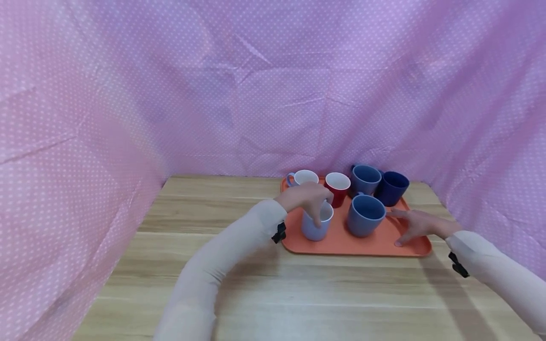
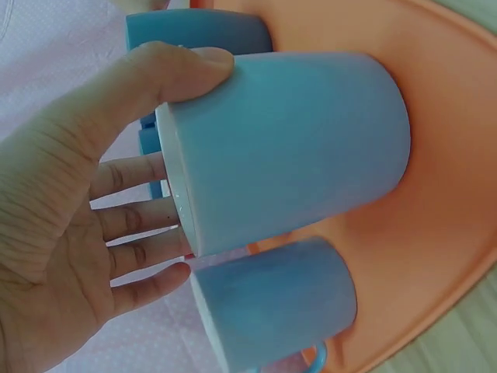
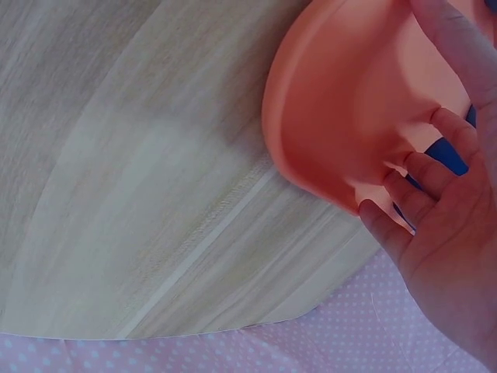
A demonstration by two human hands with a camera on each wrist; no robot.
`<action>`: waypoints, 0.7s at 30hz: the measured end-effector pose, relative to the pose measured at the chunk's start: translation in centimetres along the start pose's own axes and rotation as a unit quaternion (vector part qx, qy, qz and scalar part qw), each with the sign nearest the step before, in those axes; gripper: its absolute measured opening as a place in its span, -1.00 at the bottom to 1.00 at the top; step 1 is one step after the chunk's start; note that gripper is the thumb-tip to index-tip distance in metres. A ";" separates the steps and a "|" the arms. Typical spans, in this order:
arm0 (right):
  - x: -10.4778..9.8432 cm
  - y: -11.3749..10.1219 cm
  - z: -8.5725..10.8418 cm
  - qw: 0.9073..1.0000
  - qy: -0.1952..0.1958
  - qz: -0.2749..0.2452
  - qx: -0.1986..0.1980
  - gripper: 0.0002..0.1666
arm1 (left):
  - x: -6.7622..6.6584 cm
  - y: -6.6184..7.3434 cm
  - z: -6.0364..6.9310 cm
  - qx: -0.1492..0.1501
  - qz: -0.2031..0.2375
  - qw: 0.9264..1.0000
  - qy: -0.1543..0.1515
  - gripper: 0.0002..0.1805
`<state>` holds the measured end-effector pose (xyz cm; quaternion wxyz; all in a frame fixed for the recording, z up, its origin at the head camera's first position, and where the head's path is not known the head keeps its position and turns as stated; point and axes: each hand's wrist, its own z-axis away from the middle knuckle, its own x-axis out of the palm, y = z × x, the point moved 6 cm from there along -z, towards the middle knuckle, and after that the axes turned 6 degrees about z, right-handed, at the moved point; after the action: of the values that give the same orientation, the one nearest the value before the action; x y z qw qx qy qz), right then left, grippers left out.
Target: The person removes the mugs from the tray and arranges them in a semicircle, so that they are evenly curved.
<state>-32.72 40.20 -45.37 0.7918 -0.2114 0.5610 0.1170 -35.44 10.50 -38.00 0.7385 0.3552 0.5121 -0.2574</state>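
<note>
My left hand (image 1: 309, 196) grips a pale blue mug (image 1: 313, 230) at its rim, near the left front of the orange tray (image 1: 337, 245). In the left wrist view, the thumb presses the outer wall of this mug while the other fingers reach past its mouth. My right hand (image 1: 417, 223) is over the tray's right end with fingers spread, beside a grey-blue mug (image 1: 362, 223). Seen from the right wrist, its fingertips (image 3: 373, 211) are at the tray's surface and edge, holding no mug.
At the tray's back stand another pale mug (image 1: 306, 177), a red mug (image 1: 336, 196), a second grey-blue mug (image 1: 365, 182) and a dark blue mug (image 1: 391, 190). Beneath is a wooden table (image 1: 204, 199). A pink dotted cloth (image 1: 256, 109) hangs close behind and at both sides.
</note>
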 end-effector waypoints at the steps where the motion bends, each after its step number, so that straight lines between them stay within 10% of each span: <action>1: 0.0 0.0 0.0 1.000 -0.001 -0.001 0.002 0.17 | -0.2 -0.1 0.2 -0.001 0.000 1.000 -0.002 -0.34; 11: 0.4 -0.3 -0.1 1.000 -0.016 -0.019 0.016 0.17 | -3.5 -0.9 3.5 -0.010 -0.024 1.000 0.010 -0.37; 21: 0.2 -0.1 0.1 1.000 -0.015 -0.011 0.008 0.17 | -6.0 -3.2 9.4 -0.040 -0.051 0.998 0.012 -0.22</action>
<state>-32.47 40.16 -45.54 0.8031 -0.2096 0.5474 0.1069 -34.51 1.27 -31.07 0.7319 0.3019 0.5478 -0.2703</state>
